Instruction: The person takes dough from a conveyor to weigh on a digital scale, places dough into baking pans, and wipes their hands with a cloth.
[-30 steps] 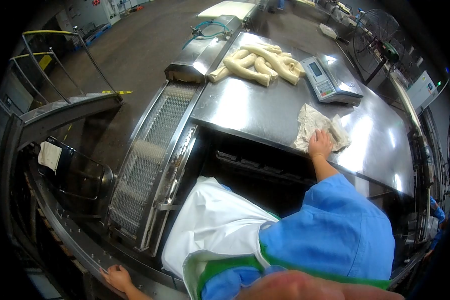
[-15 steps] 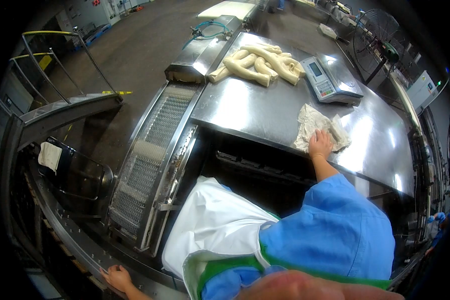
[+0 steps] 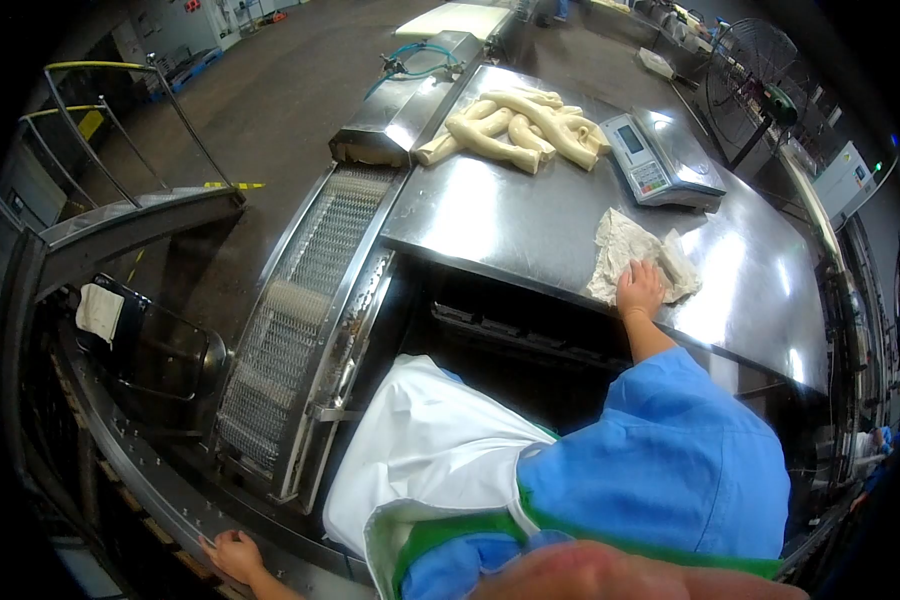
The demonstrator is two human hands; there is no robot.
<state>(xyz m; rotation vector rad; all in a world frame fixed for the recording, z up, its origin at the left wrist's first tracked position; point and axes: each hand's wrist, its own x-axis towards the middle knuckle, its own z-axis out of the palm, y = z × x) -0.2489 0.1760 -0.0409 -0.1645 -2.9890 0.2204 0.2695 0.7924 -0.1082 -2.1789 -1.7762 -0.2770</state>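
My right hand (image 3: 641, 288) lies with its fingers spread on a crumpled beige cloth (image 3: 620, 248) near the front edge of the steel table (image 3: 470, 215). At the lower left, my left hand (image 3: 232, 555) rests on a metal rail (image 3: 160, 495), its fingers slightly apart and nothing seen in it. Several pale dough rolls (image 3: 495, 140) are piled at the back of the table. Right of the pile stands a digital scale (image 3: 660, 160), behind the cloth.
A mesh conveyor (image 3: 290, 310) runs left of the table under a metal hood (image 3: 400, 105). A chair (image 3: 155, 345) with a cloth on it and railed steps (image 3: 135, 205) stand at the left. A large fan (image 3: 755, 85) is at the back right.
Both my hands have stayed where they were. At the far right edge, a person partly in view has shifted. The mesh belt's pale bands look slightly different.
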